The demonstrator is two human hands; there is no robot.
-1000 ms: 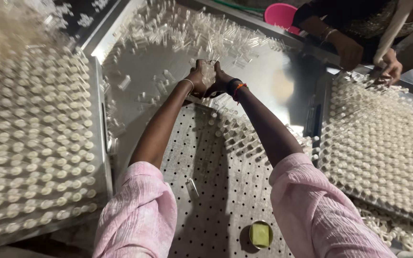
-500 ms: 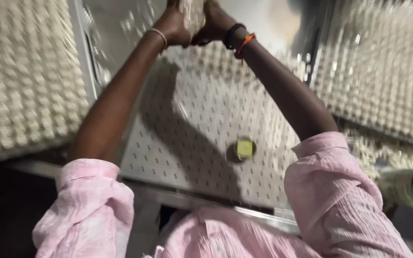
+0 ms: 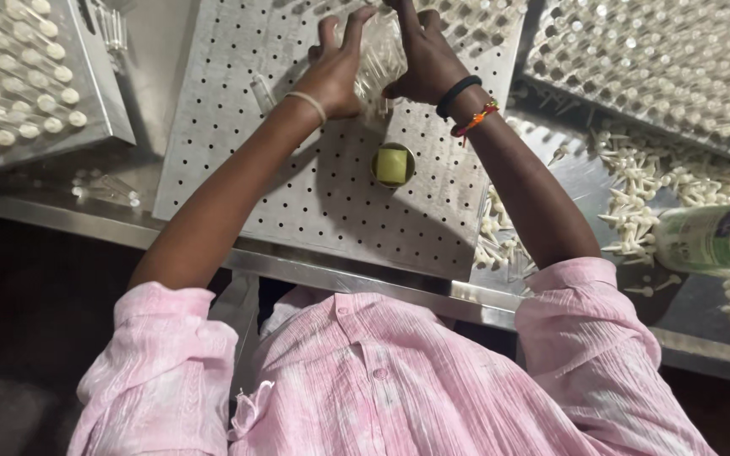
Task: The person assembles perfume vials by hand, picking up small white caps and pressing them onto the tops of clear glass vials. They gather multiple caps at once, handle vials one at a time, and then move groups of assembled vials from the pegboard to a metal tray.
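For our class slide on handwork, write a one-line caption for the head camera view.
Left hand and right hand hold a bunch of clear small tubes over a perforated metal plate.

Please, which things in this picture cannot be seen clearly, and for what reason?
- Head view: the clear tubes between the left hand and right hand are blurred and partly covered by fingers; their number is unclear.
- The right hand's fingertips are cut off by the top edge.
- The green bottle is cut off by the right edge.
- The perforated metal plate has its far rows hidden behind the hands.
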